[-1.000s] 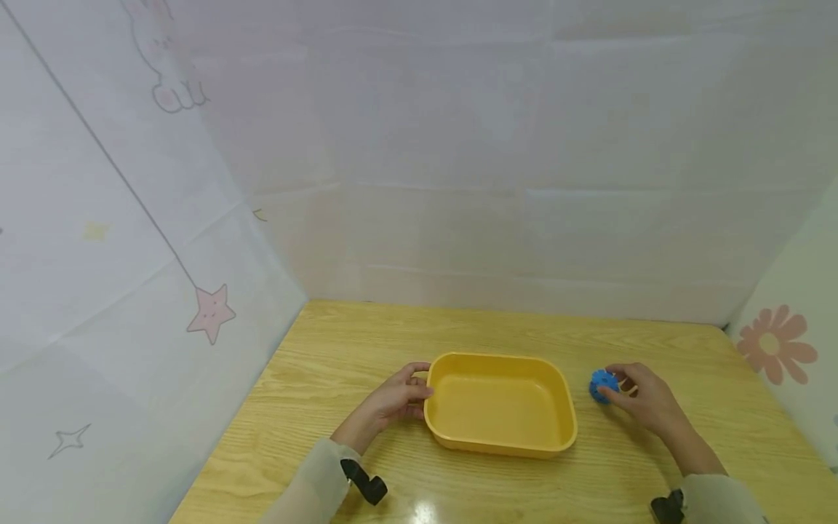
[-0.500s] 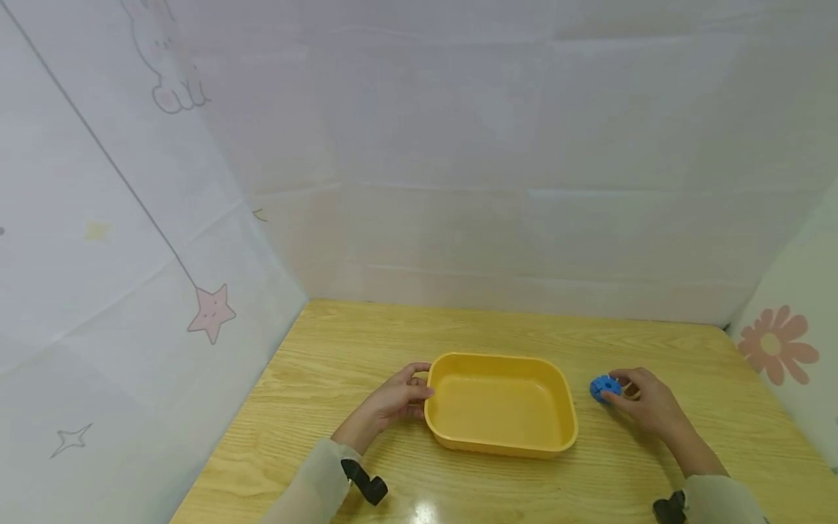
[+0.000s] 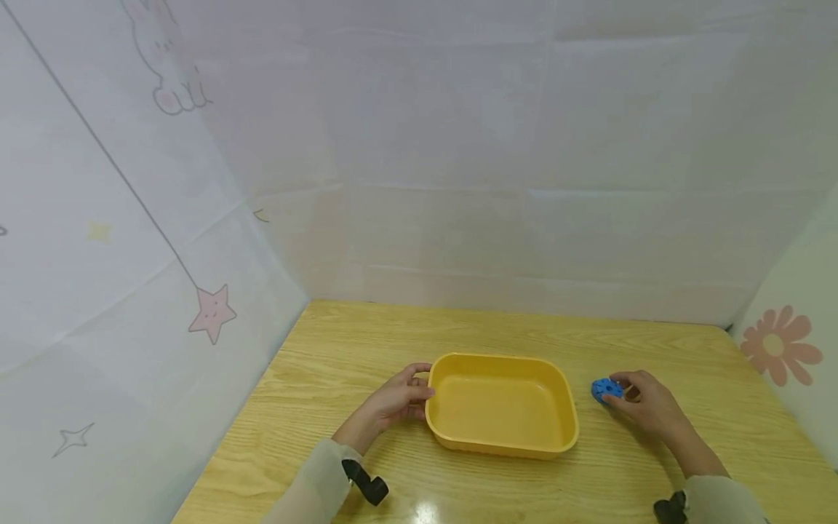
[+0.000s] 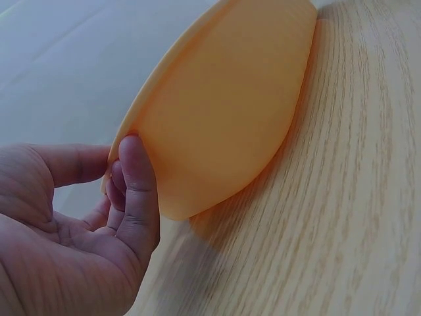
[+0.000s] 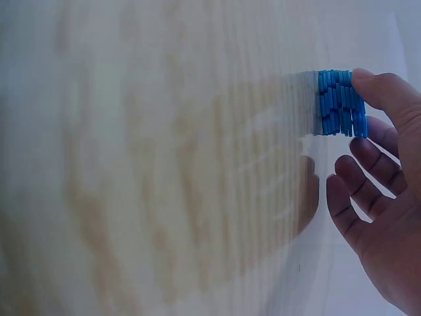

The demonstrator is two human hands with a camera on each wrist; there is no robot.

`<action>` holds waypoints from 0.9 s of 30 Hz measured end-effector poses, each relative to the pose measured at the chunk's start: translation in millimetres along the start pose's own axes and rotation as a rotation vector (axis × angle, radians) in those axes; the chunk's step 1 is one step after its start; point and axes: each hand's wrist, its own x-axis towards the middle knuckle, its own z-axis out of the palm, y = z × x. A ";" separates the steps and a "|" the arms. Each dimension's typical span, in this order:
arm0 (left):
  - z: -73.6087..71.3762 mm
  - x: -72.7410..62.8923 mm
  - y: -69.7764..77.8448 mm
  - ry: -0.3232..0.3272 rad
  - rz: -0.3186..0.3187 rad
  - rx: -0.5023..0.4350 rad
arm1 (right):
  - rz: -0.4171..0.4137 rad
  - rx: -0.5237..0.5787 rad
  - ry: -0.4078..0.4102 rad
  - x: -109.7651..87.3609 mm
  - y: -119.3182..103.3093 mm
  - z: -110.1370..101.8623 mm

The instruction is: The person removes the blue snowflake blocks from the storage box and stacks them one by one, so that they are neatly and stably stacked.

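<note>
My left hand holds the left end of a yellow plastic basin, thumb over the rim and fingers along the outside. In the left wrist view the basin's wall lies between thumb and fingers. To the right of the basin, my right hand pinches a short stack of blue notched discs between thumb and index finger. The right wrist view shows the disc stack edge-on, at the table surface, its layers pressed together; the other fingers curve loosely below it.
The wooden table runs back to a pale cloth wall. Patterned cloth also hangs at the left and right sides. Black straps sit on both wrists.
The blue disc stack has tipped so its holed face shows more, and it has shifted slightly down and right with my right hand. My left hand and the basin stay in place.
</note>
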 end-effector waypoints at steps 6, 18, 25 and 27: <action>-0.2 -0.5 0.1 0.001 0.000 -0.002 | -0.005 0.000 -0.007 0.5 -0.5 0.9; -1.0 -2.1 1.2 0.001 0.000 0.001 | 0.000 0.035 -0.044 2.3 -2.0 -0.6; 0.1 -2.1 1.7 0.014 0.000 0.009 | 0.025 0.028 -0.055 2.0 -3.3 -11.0; 0.6 -2.2 2.1 0.018 -0.001 0.013 | 0.027 0.016 -0.051 2.2 -2.1 -16.1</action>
